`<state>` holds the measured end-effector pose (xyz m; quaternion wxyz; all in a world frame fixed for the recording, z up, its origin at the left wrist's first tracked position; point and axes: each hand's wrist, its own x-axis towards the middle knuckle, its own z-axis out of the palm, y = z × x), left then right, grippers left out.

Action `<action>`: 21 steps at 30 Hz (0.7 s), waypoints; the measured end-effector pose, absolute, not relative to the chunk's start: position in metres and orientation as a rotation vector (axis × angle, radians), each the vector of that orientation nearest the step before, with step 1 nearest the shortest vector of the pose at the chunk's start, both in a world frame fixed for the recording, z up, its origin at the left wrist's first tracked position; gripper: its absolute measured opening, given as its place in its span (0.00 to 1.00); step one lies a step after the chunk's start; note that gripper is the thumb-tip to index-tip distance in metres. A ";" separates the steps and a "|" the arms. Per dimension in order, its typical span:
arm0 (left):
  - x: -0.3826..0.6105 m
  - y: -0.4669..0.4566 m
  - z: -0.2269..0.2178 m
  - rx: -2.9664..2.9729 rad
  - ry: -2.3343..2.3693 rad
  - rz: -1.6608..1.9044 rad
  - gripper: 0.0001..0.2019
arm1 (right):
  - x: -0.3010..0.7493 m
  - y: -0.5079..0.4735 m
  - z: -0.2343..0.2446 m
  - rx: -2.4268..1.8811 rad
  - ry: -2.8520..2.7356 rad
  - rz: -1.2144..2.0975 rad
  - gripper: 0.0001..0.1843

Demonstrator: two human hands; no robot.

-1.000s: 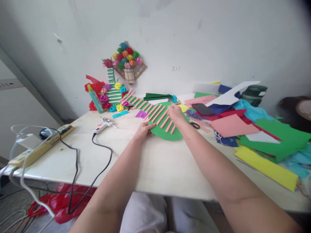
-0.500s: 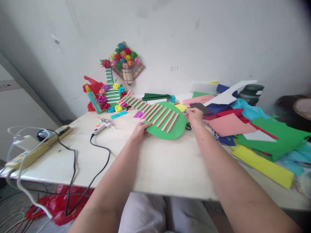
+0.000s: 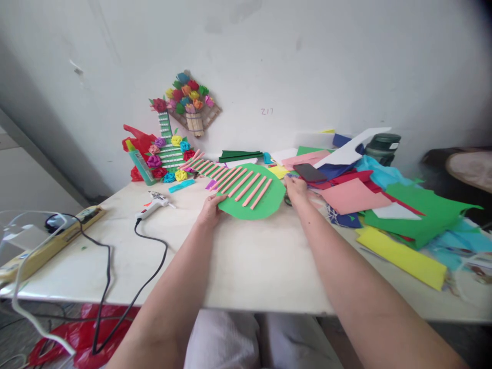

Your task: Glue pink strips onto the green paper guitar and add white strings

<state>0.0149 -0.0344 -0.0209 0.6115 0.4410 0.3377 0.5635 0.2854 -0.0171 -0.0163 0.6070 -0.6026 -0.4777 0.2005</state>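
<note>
A round green paper disc (image 3: 246,209) with several pink strips (image 3: 246,185) glued across it is tilted up off the white table (image 3: 246,277). My left hand (image 3: 209,210) pinches the disc's left edge. At the disc's right edge, my right hand (image 3: 295,188) has its fingers curled, just above a dark scissors handle (image 3: 287,201). What those fingers hold is hidden. Behind the disc lies a second green piece with pink strips (image 3: 207,168).
A glue gun (image 3: 151,205) with a black cable lies to the left, beyond it a power strip (image 3: 49,243). Loose coloured paper sheets (image 3: 415,215), a phone (image 3: 309,172) and a dark jar (image 3: 382,146) fill the right side. Paper-flower crafts (image 3: 190,100) lean on the wall.
My right hand left the top of the pink strips and went to the disc's right edge by the scissors. The disc's far side has lifted. My left hand keeps its grip.
</note>
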 end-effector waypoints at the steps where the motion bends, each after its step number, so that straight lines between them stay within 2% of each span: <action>1: 0.015 -0.035 -0.020 1.012 0.781 1.300 0.12 | 0.284 -0.017 -0.017 -1.411 -1.077 0.452 0.17; 3: 0.015 -0.036 -0.019 1.001 0.786 1.294 0.13 | 0.280 -0.018 -0.018 -1.396 -1.012 0.507 0.16; 6: 0.015 -0.036 -0.018 0.989 0.790 1.289 0.12 | 0.274 -0.023 -0.016 -1.190 -0.920 0.815 0.13; 9: 0.015 -0.036 -0.019 0.997 0.792 1.275 0.13 | 0.272 -0.030 -0.010 -0.986 -0.910 1.175 0.20; 11: 0.016 -0.036 -0.020 1.016 0.790 1.249 0.14 | 0.271 -0.035 -0.008 -0.909 -0.945 1.307 0.19; 14: 0.016 -0.037 -0.021 1.057 0.783 1.213 0.14 | 0.271 -0.038 -0.008 -0.885 -0.939 1.315 0.09; 18: 0.011 -0.037 -0.018 1.096 0.770 1.236 0.13 | 0.273 -0.037 -0.012 -0.935 -0.871 1.242 0.09; 21: 0.002 -0.034 -0.015 1.036 0.725 1.330 0.21 | 0.275 -0.036 -0.013 -0.952 -0.855 1.211 0.08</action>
